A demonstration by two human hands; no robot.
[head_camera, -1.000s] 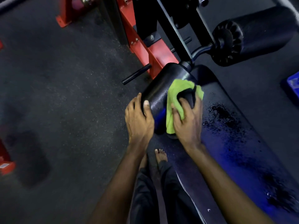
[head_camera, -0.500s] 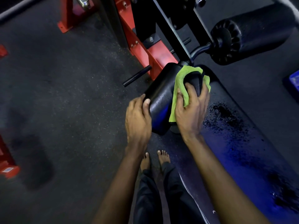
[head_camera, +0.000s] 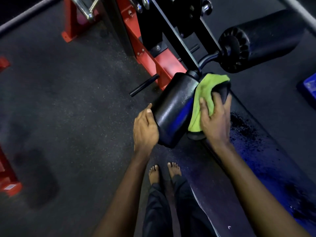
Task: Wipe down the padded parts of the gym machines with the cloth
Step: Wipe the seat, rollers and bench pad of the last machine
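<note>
A black padded roller (head_camera: 174, 108) lies across the near end of the machine. My left hand (head_camera: 145, 129) holds its left end, thumb on top and fingers wrapped underneath. A lime-green cloth (head_camera: 203, 100) is draped over the roller's right part. My right hand (head_camera: 215, 120) presses the cloth against the pad, fingers curled over cloth and roller. To the right runs a long black bench pad (head_camera: 256, 159) with dark wet speckles.
A second black roller pad (head_camera: 259, 38) sticks out at the upper right on a black arm. The red machine frame (head_camera: 153, 59) stands behind the roller. My bare feet (head_camera: 164, 173) stand on dark rubber flooring. A blue object (head_camera: 309, 86) sits at the right edge.
My right hand has slid the cloth along the roller toward its right, far end. My left hand has shifted from the top of the roller to its left end.
</note>
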